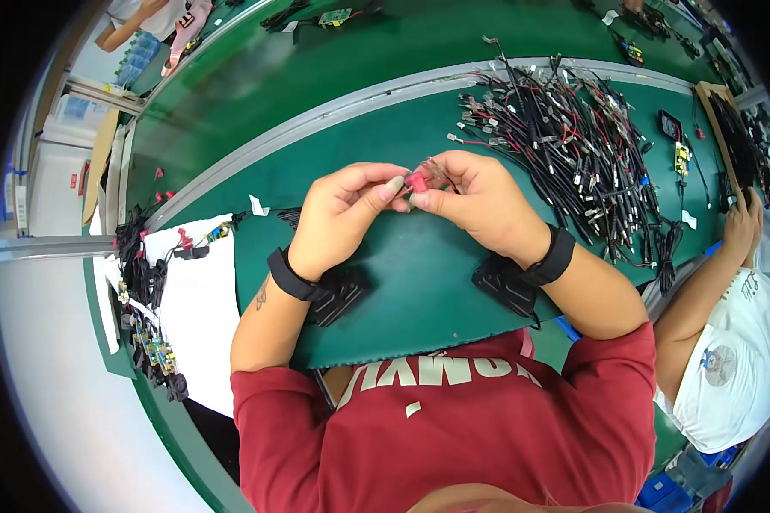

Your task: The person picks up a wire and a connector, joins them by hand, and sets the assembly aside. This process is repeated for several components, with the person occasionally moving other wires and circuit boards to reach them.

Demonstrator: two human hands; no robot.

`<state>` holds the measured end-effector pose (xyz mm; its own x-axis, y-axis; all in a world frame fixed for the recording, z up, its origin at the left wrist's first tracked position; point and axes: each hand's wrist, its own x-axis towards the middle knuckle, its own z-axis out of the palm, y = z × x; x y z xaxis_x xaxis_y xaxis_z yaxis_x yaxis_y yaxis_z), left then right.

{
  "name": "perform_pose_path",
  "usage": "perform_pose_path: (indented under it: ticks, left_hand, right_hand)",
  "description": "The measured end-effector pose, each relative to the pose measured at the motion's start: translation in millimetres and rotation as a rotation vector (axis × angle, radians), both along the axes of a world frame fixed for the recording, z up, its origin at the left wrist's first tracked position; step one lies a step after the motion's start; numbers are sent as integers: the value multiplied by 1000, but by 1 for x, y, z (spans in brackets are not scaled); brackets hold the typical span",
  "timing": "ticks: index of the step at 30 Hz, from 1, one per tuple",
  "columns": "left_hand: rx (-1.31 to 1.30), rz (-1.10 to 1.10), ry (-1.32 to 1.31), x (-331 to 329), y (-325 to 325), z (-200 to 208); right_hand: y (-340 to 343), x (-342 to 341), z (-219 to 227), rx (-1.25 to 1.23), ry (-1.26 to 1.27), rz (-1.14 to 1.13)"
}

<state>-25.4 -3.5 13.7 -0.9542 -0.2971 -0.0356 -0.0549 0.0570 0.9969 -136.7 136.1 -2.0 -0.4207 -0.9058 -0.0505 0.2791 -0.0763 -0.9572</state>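
Note:
A small red connector [417, 182] with thin wires sits between my fingertips, above the green tabletop. My right hand [488, 201] pinches it between thumb and finger, and thin dark wires run out beside those fingers. From the other side my left hand [335, 218] is closed, its thumb and finger pressed together at the wires next to the red part. Exactly what the left fingertips grip is partly hidden. Each wrist wears a black strap with a dark box under it.
A big heap of black cables [573, 154] with red wires and pale tips lies right of my hands. On the left, circuit boards and red-tipped leads lie around a white sheet [201, 299]. A metal rail [316, 122] crosses behind. A co-worker's hand [742, 227] is at the right edge.

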Motion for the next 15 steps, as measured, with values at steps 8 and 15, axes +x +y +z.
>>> perform_pose_path:
  ticks: [8, 15]
  left_hand:
    - [115, -43, -126, 5, -1, 7]
    - [148, -16, -121, 6, 1, 11]
  right_hand:
    - [5, 4, 7, 102, 354, -44]
    - [2, 13, 5, -23, 230, -139]
